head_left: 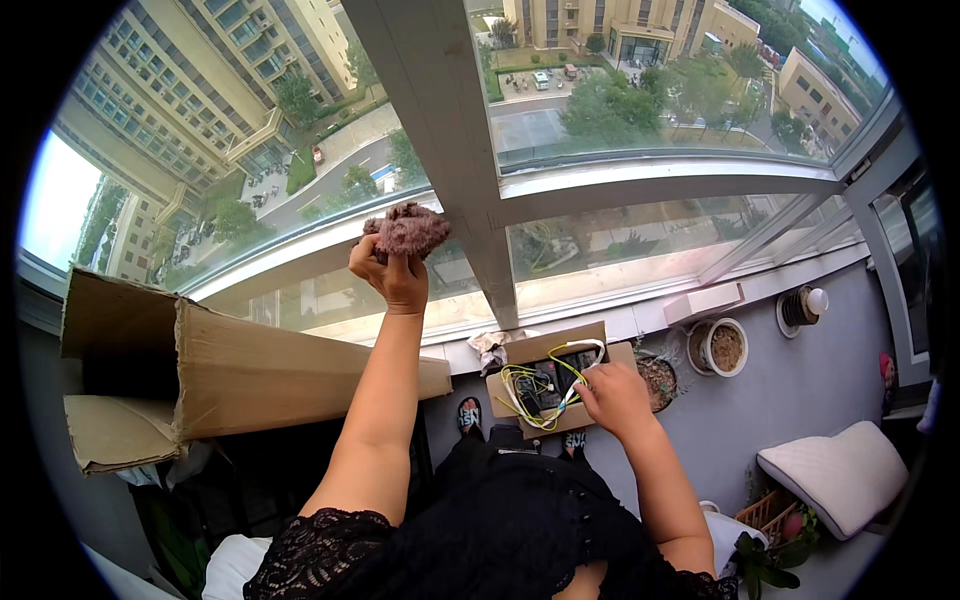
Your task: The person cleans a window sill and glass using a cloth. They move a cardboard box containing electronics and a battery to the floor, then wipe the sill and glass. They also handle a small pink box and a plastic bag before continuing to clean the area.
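My left hand (392, 275) is raised to the window and closed around a fluffy brownish-pink cloth (412, 230). The cloth is beside the grey upright post (435, 130), at the height of the window's white lower rail (320, 250). My right hand (615, 400) hangs over the right side of an open cardboard box (545, 350), its thumb apart from the loosely bent fingers. Yellow-green and white cables (520, 390) lie in the box with black devices (575, 365). Whether my right hand touches the cables is unclear.
A tall cardboard carton (270, 365) stands at left, near my left arm. Plant pots (725, 345) and a pale box (703, 302) line the sill side at right. A light cushion (835, 475) lies at lower right by a wicker basket (768, 515). A crumpled cloth (490, 350) sits by the cable box.
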The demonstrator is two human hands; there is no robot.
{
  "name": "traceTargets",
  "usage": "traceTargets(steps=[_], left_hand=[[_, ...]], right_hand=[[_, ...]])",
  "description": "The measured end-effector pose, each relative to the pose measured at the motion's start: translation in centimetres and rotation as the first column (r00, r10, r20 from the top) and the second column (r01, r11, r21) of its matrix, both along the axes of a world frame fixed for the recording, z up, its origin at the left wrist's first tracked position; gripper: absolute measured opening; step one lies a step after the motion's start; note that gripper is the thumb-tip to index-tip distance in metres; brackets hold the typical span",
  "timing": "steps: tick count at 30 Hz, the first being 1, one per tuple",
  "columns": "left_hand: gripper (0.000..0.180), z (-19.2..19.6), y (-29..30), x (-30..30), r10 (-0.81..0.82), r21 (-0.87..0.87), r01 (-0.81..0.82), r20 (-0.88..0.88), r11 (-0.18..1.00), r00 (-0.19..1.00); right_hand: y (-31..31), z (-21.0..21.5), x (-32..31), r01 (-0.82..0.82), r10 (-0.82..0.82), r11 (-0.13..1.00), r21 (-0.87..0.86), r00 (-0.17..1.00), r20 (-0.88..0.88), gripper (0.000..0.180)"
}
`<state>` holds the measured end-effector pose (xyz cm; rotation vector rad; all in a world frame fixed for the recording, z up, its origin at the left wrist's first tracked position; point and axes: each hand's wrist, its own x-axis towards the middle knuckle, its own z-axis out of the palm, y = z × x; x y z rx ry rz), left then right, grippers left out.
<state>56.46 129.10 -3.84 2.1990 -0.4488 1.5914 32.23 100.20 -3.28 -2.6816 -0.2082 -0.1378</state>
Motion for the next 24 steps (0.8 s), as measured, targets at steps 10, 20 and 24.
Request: traceTargets(steps=[10, 20, 24], left_hand=[[0.044, 1.4, -0.6, -0.5, -0.332, -0.992, -0.129, -0.118, -0.012, 0.936], [0.044, -0.4, -14.4, -1.6, -0.527, -0.996, -0.041, -0.077, 0.08, 0.846], [0.039, -5.7, -9.1, -1.1, -0.507, -0.762, -0.004, -0.435, 0.648, 0.744]], right_hand=[[-5.4, -0.8, -5.3, 0.229, -0.229, 0.973, 0.0, 0.973, 0.02, 0.019], [-6.1, -4.1, -10.4, 0.262, -0.265, 0.964, -0.043, 0.937, -0.228, 0.029], [-6.4, -4.2, -9.9, 0.224, -0.237, 0.971, -0.081, 0.939, -0.251, 0.029]])
